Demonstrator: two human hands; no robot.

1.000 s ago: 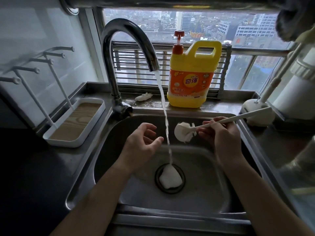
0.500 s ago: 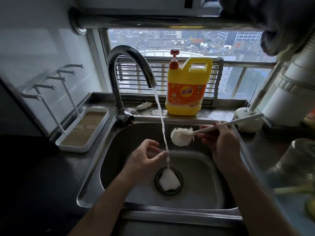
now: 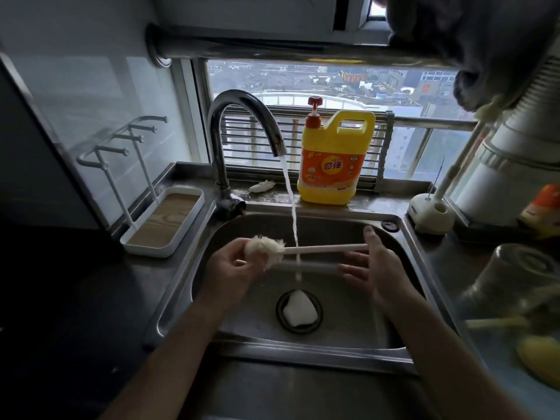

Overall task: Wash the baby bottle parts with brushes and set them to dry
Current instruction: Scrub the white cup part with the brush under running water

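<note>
**While the tap (image 3: 239, 116) runs: bottle brush (image 3: 325, 247), crosswise over sink (image 3: 303, 348)**

Long axis left to right, bristle head left, handle crossing the stream (image 3: 288, 189). Left hand (image 3: 233, 268) curls round the head; right hand (image 3: 375, 268), fingers straight, touches the handle's right end.

Only the person's arms showed, from the fingers back to the lower edge of the view. The left hand (image 3: 233, 269) and the right hand (image 3: 377, 268) were bare, the skin plain at the fingers, knuckles and wrists. The left forearm (image 3: 172, 359) and the right forearm (image 3: 451, 359) were bare too, uncovered along all the length that could be seen. Both forearms looked slim and smooth, narrowing at the wrists. The fingers of the right hand were blurred, so their nails could not be made out. The dim light left the near ends of both arms in shadow.
</note>
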